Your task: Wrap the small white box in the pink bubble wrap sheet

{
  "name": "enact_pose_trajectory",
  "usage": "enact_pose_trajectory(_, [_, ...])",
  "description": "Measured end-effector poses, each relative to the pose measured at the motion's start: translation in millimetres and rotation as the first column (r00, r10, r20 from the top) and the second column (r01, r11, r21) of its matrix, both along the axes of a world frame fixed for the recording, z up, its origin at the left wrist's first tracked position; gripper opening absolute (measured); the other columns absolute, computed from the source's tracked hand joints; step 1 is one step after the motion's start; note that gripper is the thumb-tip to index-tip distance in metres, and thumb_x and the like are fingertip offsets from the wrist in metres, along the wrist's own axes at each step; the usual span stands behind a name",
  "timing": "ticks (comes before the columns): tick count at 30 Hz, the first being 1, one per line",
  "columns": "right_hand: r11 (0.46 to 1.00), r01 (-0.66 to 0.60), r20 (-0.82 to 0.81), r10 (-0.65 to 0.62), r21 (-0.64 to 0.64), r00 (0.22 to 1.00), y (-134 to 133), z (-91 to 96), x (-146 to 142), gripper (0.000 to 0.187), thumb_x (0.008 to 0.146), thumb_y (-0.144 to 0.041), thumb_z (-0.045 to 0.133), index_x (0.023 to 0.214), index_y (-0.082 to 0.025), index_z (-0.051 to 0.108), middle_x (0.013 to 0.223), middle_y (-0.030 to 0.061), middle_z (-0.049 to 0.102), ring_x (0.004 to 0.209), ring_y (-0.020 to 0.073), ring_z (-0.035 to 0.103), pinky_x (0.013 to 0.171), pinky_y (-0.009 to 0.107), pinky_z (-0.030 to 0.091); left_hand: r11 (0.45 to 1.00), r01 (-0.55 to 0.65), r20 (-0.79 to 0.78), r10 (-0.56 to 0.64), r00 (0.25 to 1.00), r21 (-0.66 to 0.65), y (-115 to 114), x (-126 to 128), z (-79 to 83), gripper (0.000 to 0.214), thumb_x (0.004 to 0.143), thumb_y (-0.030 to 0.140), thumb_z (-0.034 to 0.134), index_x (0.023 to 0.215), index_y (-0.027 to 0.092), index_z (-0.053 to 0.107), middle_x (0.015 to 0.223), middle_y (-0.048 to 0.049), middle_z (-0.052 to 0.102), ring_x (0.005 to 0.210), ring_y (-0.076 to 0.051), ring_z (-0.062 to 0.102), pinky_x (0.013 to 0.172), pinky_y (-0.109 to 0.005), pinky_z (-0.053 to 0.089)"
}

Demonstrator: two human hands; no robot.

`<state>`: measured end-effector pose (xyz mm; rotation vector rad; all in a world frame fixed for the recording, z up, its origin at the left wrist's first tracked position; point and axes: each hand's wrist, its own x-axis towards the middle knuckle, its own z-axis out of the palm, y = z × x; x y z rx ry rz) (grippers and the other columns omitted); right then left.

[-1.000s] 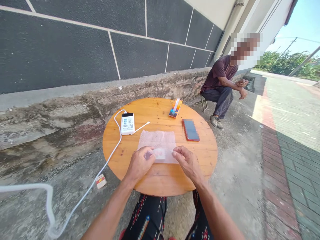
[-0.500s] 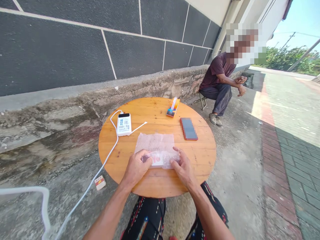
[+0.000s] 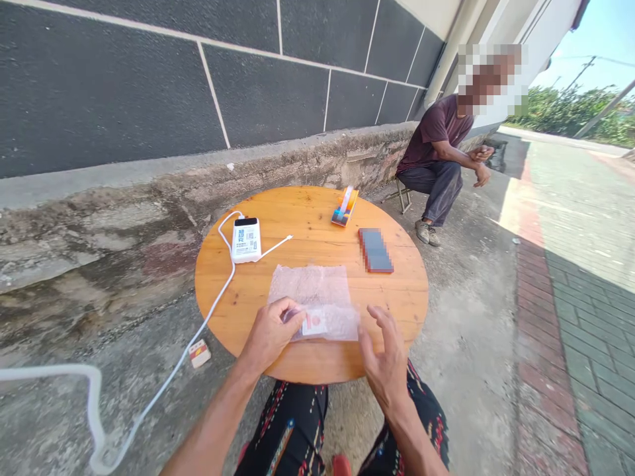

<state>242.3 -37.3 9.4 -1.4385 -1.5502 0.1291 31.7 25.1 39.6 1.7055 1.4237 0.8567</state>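
A sheet of clear bubble wrap lies on the round wooden table in front of me. Its near edge is folded over a small flat white item with red print, whose kind I cannot make out through the plastic. My left hand pinches the left end of this folded strip between thumb and fingers. Just off the strip's right end is my right hand, its fingers apart and holding nothing.
Toward the back stand an orange tape dispenser and a red-edged phone. A white power bank with a white cable sits at the left. On the ground is a small box. Another person sits beyond the table.
My right hand has let go of the bubble wrap's right end and moved right, its fingers spreading. The left hand keeps its hold. The view has shifted slightly.
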Motion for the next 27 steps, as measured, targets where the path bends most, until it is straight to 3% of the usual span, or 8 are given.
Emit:
enact_pose_trajectory(2, [0.995,-0.077,0.135,0.069,0.06,0.988,-9,10.9,-8,0.034,0.088,-0.011,0.047,0.118,-0.024,0.054,0.112,0.0099,0.059,0.107,0.0244,0.053,0.091,0.045,0.043,1.0,-0.007,0.006,0.007,1.0,0.003,0,0,-0.4,0.02,0.077,0.034,0.053,0.071,0.017,0.063,0.071,0.0016,0.065,0.068,-0.015,0.056,0.063,-0.023,0.04])
enact_pose_trajectory(5, [0.952,-0.303,0.313,0.299,-0.038,0.902,-8,22.9,-27,0.037,0.087,-0.006,0.044,0.118,-0.023,0.056,0.112,0.0087,0.062,0.105,0.0229,0.054,0.089,0.041,0.045,1.0,-0.015,0.013,0.014,1.0,0.021,0,1,-0.4,0.021,0.077,0.034,0.053,0.07,0.017,0.063,0.069,0.0015,0.064,0.066,-0.015,0.055,0.062,-0.023,0.04])
enact_pose_trajectory(7, [0.926,-0.362,0.38,0.374,-0.106,0.846,0,25.0,-38,0.038,0.088,-0.006,0.044,0.121,-0.02,0.055,0.118,0.0095,0.061,0.11,0.0229,0.051,0.091,0.041,0.044,0.999,-0.011,0.015,0.011,1.0,0.038,-1,2,0.0,0.021,0.078,0.035,0.053,0.07,0.017,0.063,0.067,0.0014,0.064,0.065,-0.014,0.055,0.062,-0.023,0.04])
enact_pose_trajectory(13, [0.937,-0.298,0.442,0.348,-0.18,0.827,17,21.0,-49,0.032,0.09,-0.013,0.045,0.121,-0.017,0.054,0.124,0.0097,0.058,0.113,0.0248,0.048,0.094,0.042,0.04,0.996,0.023,-0.055,-0.019,0.998,0.084,-1,-4,1.1,0.021,0.08,0.034,0.053,0.074,0.018,0.065,0.069,0.0004,0.064,0.066,-0.015,0.055,0.063,-0.024,0.041])
enact_pose_trajectory(17, [0.935,-0.29,0.458,0.352,-0.203,0.816,16,25.5,-48,0.03,0.09,-0.013,0.046,0.117,-0.019,0.056,0.121,0.0095,0.059,0.112,0.0244,0.049,0.095,0.043,0.037,0.98,0.027,-0.203,0.014,0.979,0.197,-6,-27,-3.2,0.021,0.081,0.036,0.054,0.078,0.019,0.067,0.086,-0.0036,0.065,0.086,-0.019,0.058,0.078,-0.029,0.043])
enact_pose_trajectory(19, [0.936,-0.289,0.473,0.35,-0.199,0.808,16,27.3,-49,0.029,0.088,-0.014,0.048,0.116,-0.02,0.057,0.12,0.0095,0.06,0.111,0.0245,0.05,0.095,0.043,0.036,0.979,-0.02,-0.269,0.076,0.96,0.205,-12,-41,-4.8,0.026,0.081,0.041,0.053,0.079,0.019,0.067,0.088,-0.0048,0.064,0.086,-0.02,0.059,0.076,-0.03,0.044])
enact_pose_trajectory(23, [0.941,-0.276,0.507,0.337,-0.194,0.793,18,27.1,-50,0.029,0.088,-0.015,0.05,0.116,-0.021,0.056,0.12,0.0094,0.059,0.108,0.0253,0.05,0.096,0.045,0.034,0.994,-0.075,-0.363,0.098,0.926,0.075,-28,-59,-0.3,0.032,0.08,0.048,0.052,0.084,0.02,0.068,0.078,-0.0026,0.065,0.066,-0.017,0.058,0.062,-0.027,0.043])
enact_pose_trajectory(27, [0.944,-0.257,0.557,0.329,-0.206,0.763,18,27.3,-51,0.031,0.089,-0.014,0.047,0.117,-0.023,0.055,0.121,0.0096,0.058,0.106,0.0266,0.05,0.094,0.047,0.033,0.994,-0.052,-0.294,0.021,0.956,-0.098,-33,-61,2.9,0.038,0.082,0.052,0.048,0.085,0.021,0.068,0.055,0.0013,0.061,0.052,-0.017,0.057,0.05,-0.024,0.038])
